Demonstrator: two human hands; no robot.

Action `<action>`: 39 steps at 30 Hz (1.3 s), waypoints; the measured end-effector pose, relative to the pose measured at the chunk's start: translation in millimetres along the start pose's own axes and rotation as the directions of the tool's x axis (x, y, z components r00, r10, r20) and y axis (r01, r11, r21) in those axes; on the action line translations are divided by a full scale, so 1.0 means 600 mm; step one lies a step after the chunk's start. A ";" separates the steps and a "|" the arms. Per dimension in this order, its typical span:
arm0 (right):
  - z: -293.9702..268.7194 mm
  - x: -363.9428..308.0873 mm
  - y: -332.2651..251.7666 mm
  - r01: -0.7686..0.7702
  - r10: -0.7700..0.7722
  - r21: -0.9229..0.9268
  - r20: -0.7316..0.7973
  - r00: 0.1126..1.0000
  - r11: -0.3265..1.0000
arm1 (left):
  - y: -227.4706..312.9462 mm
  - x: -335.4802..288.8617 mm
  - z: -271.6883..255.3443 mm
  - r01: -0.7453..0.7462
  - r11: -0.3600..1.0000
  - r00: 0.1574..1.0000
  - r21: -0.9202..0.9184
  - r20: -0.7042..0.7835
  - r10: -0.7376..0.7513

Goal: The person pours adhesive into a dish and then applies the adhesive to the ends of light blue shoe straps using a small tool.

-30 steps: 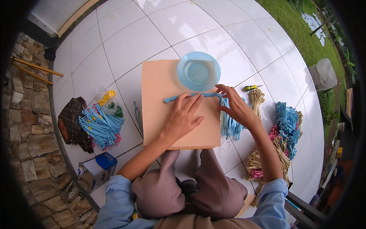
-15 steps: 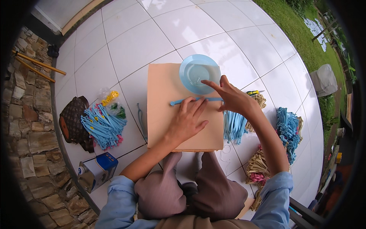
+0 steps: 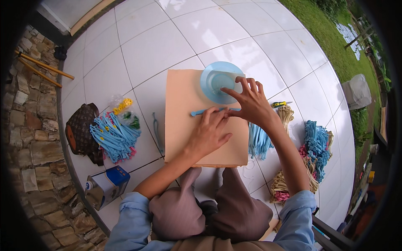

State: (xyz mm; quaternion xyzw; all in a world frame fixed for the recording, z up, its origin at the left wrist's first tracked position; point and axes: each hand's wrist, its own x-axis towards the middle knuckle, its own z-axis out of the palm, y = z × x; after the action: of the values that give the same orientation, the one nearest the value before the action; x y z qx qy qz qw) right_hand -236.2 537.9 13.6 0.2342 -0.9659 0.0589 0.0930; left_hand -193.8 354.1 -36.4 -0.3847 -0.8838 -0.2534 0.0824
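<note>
A narrow light-blue strip (image 3: 197, 113) lies across a tan board (image 3: 180, 142) in front of me. My left hand (image 3: 208, 133) rests flat on the strip, its fingertips pressing the middle and its thumb spread to the side. My right hand (image 3: 254, 104) hovers over the strip's right part, fingers apart and curved. Its thumb points at the strip near the left fingertips; whether they touch is unclear. Just beyond, a clear blue plate (image 3: 205, 79) sits at the board's far edge, with tiny pale bits inside. The right index fingertip is over its near right part.
Bundled blue strips (image 3: 115, 140) lie left beside a brown bag (image 3: 79, 129) and a metal can (image 3: 108, 186). On the right are more blue strips (image 3: 259, 141), a blue bundle (image 3: 317, 140), beige bundles (image 3: 284, 184) and a yellow-handled screwdriver (image 3: 279, 104).
My right hand has swung slightly, its fingers spreading more above the plate's edge and its thumb coming closer to the left fingertips. The left hand stays on the strip. The whole view has shifted slightly.
</note>
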 end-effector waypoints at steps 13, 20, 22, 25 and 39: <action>-0.055 -0.009 0.003 -0.088 0.089 0.102 -0.009 0.996 0.991 | 0.006 0.006 -0.008 0.016 1.000 1.000 0.003 0.008 -0.016; -0.036 -0.089 -0.030 -0.185 0.280 0.352 -0.239 0.930 0.917 | 0.003 0.000 -0.012 0.040 0.999 0.999 0.001 0.018 -0.040; -0.015 -0.106 -0.039 -0.158 0.237 0.309 -0.239 0.942 0.938 | 0.004 0.003 -0.011 0.046 0.999 0.999 -0.017 0.029 -0.046; 0.005 -0.116 -0.040 -0.131 0.174 0.214 -0.196 0.965 0.968 | 0.005 0.004 -0.013 0.043 0.997 0.999 -0.059 0.007 -0.043; 0.019 -0.110 -0.035 -0.126 0.144 0.151 -0.110 0.983 0.980 | 0.000 0.003 -0.010 0.038 0.997 0.999 -0.068 -0.008 -0.038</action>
State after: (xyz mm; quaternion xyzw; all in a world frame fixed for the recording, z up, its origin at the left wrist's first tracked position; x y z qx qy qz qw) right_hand -170.9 546.7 -9.6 0.1701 -0.9655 0.1486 0.1298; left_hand -195.3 351.8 -30.8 -0.3691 -0.8815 -0.2865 0.0688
